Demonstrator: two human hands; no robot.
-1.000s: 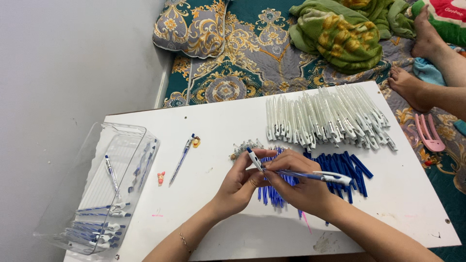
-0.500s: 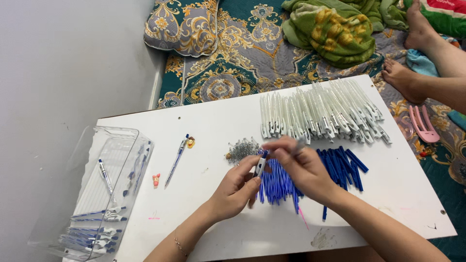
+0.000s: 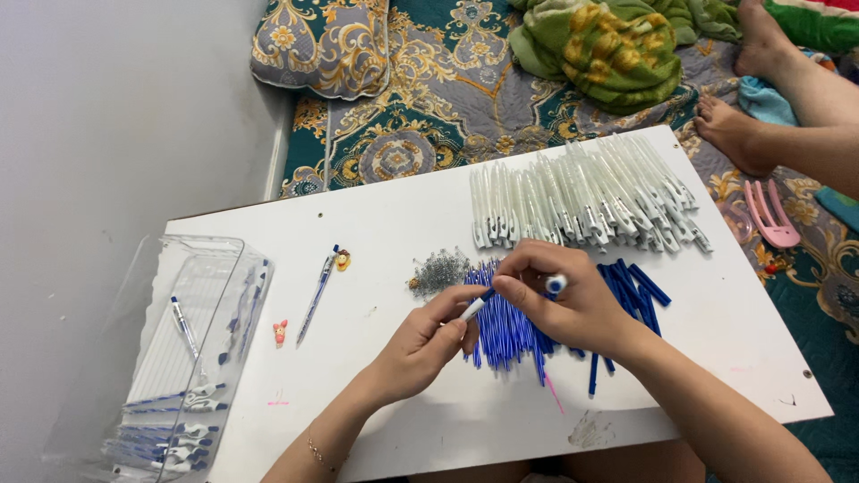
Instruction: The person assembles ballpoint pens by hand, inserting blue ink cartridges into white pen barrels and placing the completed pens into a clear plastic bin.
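Note:
My left hand (image 3: 420, 344) grips a white pen part (image 3: 472, 309) by its end, over the white board (image 3: 403, 215). My right hand (image 3: 564, 300) pinches the same piece from above and has a small blue-and-white cap (image 3: 556, 284) between its fingers. Both hands hover over a heap of blue pen refills (image 3: 510, 326). A small pile of metal springs (image 3: 438, 271) lies just left of the hands. Behind them lies a row of clear pen barrels (image 3: 582, 197).
A clear plastic tray (image 3: 192, 358) with several finished pens sits at the left edge. A single pen (image 3: 317, 293) and a tiny orange figure (image 3: 281, 332) lie between tray and hands. Another person's bare feet (image 3: 743, 134) and a pink hair clip (image 3: 771, 217) are at the right. Cushions lie beyond.
The long pen that my right hand held out to the right a second ago is gone from it. Both hands have come together over the refills, now working a short white piece.

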